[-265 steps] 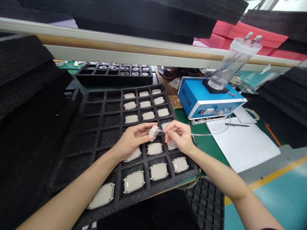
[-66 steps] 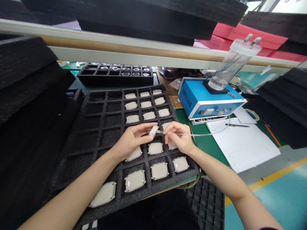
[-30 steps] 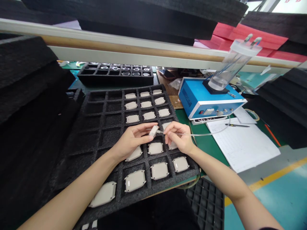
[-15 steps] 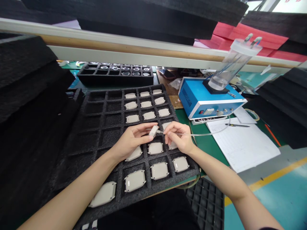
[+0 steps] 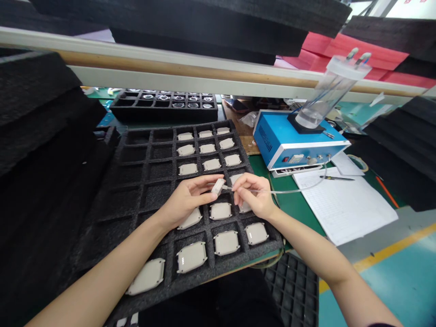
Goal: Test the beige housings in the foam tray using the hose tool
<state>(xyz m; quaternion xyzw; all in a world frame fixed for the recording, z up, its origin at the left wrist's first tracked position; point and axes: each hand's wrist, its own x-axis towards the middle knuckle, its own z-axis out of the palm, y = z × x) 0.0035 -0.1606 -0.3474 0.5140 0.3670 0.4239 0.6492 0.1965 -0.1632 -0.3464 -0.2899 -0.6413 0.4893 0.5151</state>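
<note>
Between thumb and fingers, my left hand (image 5: 185, 200) grips a beige watch case (image 5: 218, 186), tilted on edge above the black foam tray (image 5: 200, 284). My right hand (image 5: 254, 193) pinches the end of a clear thin tube (image 5: 289, 191). The tube's pale tip meets or nearly meets the side of the held case; actual contact is too small to tell. From my right hand the tube runs to the front of a blue machine (image 5: 296, 141). Several more beige watch cases (image 5: 226, 242) lie in the tray's compartments under and around my hands.
A second black tray (image 5: 163, 113) with round watch parts stands behind. A clear cylinder (image 5: 320, 97) tops the blue machine. Lined paper (image 5: 350, 204) with a pen (image 5: 337, 178) lies at right. Black foam stacks (image 5: 41, 136) rise at left, and a shelf beam (image 5: 170, 68) crosses above.
</note>
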